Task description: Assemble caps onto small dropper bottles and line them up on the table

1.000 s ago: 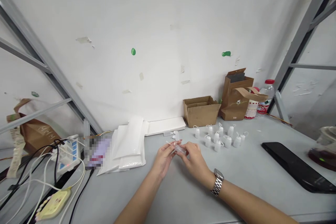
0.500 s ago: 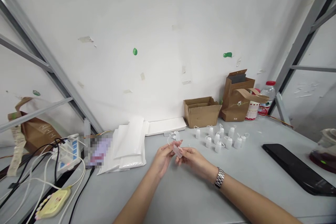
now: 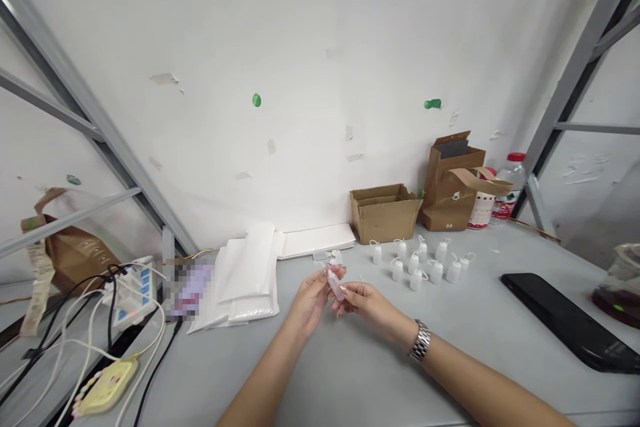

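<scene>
My left hand point(image 3: 313, 299) and my right hand point(image 3: 369, 303) meet above the grey table point(image 3: 350, 373), both pinching one small clear plastic bottle point(image 3: 335, 284) held tilted between the fingertips. A metal watch point(image 3: 419, 342) sits on my right wrist. Several small white bottles with loop caps point(image 3: 420, 260) stand in a cluster just right of my hands. A few loose small clear parts point(image 3: 327, 255) lie on the table beyond my fingers.
A stack of white padded sheets point(image 3: 250, 273) lies left of my hands. An open cardboard box point(image 3: 384, 212), a brown paper bag point(image 3: 453, 183) and a drink bottle point(image 3: 510, 180) stand by the wall. A black tablet point(image 3: 565, 320) lies right. Power strips and cables point(image 3: 105, 333) crowd the left.
The small bottle has turned from lying across my fingers to a steeper tilt. My right hand has drawn slightly back and lower; my left hand stays in place.
</scene>
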Motion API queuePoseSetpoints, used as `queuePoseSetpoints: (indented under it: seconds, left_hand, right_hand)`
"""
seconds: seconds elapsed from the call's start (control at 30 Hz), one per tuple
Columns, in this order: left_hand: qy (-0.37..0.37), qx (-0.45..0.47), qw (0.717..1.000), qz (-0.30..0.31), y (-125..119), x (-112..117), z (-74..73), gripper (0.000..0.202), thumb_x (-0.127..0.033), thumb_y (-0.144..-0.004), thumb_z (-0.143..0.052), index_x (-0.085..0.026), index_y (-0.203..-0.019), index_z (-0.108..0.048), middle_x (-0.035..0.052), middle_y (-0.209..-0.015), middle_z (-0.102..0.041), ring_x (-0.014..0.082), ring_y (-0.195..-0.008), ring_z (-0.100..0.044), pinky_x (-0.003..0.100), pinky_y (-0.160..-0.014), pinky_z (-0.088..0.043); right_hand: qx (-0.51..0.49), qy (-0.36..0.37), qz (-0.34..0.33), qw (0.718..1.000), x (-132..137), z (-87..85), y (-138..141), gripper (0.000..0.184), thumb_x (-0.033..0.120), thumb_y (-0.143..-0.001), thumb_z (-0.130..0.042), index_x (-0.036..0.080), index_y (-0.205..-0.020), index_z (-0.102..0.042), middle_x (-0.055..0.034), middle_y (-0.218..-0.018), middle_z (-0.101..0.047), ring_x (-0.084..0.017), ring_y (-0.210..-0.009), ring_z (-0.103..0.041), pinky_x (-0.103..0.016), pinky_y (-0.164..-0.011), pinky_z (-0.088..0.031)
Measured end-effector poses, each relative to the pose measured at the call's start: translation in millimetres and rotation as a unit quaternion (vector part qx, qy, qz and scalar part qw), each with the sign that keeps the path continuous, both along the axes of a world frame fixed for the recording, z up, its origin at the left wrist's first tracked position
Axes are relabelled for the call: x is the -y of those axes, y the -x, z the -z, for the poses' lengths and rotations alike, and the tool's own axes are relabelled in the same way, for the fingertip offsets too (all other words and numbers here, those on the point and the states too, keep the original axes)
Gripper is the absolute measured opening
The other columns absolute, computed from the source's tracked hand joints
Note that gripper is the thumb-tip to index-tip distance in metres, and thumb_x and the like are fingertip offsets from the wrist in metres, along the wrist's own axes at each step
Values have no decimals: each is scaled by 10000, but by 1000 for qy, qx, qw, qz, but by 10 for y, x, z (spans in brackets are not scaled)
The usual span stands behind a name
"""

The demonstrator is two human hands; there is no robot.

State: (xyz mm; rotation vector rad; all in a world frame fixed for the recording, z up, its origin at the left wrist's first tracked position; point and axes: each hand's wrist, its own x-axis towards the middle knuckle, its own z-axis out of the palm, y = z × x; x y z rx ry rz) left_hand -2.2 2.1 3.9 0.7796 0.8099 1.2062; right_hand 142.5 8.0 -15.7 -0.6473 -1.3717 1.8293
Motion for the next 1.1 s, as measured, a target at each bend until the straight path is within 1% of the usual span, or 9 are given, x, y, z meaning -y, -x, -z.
queuePoseSetpoints:
  seconds: [0.13, 0.23, 0.4, 0.6, 0.73, 0.8, 0.93, 1.0, 1.1]
  left_hand:
    - [-10, -30, 999, -28, -7, -6, 40, 302, -385, -648, -680, -130, -810, -681, 124, -987, -663, 249, -1024, -542, 302, -806, -412]
    - [-37, -36, 998, -48, -27, -21, 68, 286, -370, -641, -687, -127, -792, -688, 121, -971, -670, 242, -1013, -547, 301, -832, -399]
    - [-23, -26, 999, -17, -34, -22, 59, 284, -345, -619, -708, -116, -786, -694, 142, -1033, -647, 249, -982, -556, 321, -813, -406]
    - [-27, 25, 998, 51, 9, 0, 64, 281, -314, -686, -665, -118, -885, -679, 145, -1116, -605, 251, -1017, -543, 345, -850, -391]
    - [-29, 40, 996, 70, -3, 6, 74, 278, -311, -712, -642, -127, -919, -671, 129, -1103, -615, 240, -1108, -487, 327, -918, -354]
    - [-26, 39, 997, 65, -7, 8, 58, 299, -345, -734, -613, -128, -933, -666, 126, -1076, -627, 231, -1083, -502, 320, -897, -374]
    - [-12, 36, 998, 42, -5, 9, 19, 376, -416, -727, -599, -120, -950, -659, 119, -967, -660, 191, -875, -579, 301, -785, -430]
    - [-9, 27, 999, 26, -8, 6, 22, 376, -393, -686, -649, -122, -946, -662, 112, -937, -667, 178, -816, -585, 290, -747, -435]
    - [-9, 14, 1000, -14, -28, -7, 58, 349, -368, -640, -692, -130, -895, -682, 112, -924, -674, 201, -855, -588, 296, -750, -426]
  right_hand:
    - [16, -2, 23, 1000, 15, -33, 17, 379, 483, -671, -637, 143, -838, -626, -60, -800, -647, -151, -664, -588, -330, -727, -431]
    - [43, -25, 70, 996, 13, -36, 38, 382, 476, -620, -678, 145, -803, -619, -36, -719, -640, -157, -636, -583, -321, -692, -439]
    - [79, -55, 121, 988, 44, -53, 50, 374, 505, -647, -637, 141, -730, -617, -22, -614, -622, -159, -590, -567, -302, -637, -437]
    - [63, -56, 96, 992, 40, -96, 11, 340, 483, -676, -620, 144, -650, -603, -21, -596, -620, -139, -555, -542, -289, -623, -424]
    - [2, -25, 55, 998, 23, -80, 4, 316, 445, -708, -609, 138, -633, -612, -28, -617, -617, -127, -576, -528, -284, -649, -407]
    - [-33, 8, 30, 999, 24, -73, 9, 309, 443, -700, -621, 135, -678, -625, -32, -632, -617, -127, -587, -530, -283, -649, -404]
    - [-56, 22, 10, 998, 32, -59, 20, 314, 448, -725, -600, 135, -724, -625, -40, -649, -620, -127, -598, -537, -287, -654, -410]
    - [-46, 7, 16, 999, 32, -54, 26, 325, 457, -733, -588, 133, -726, -623, -43, -665, -621, -131, -610, -543, -295, -665, -420]
    - [5, -23, 58, 998, 34, -63, 37, 343, 477, -694, -617, 144, -775, -620, -43, -729, -631, -146, -652, -561, -311, -691, -436]
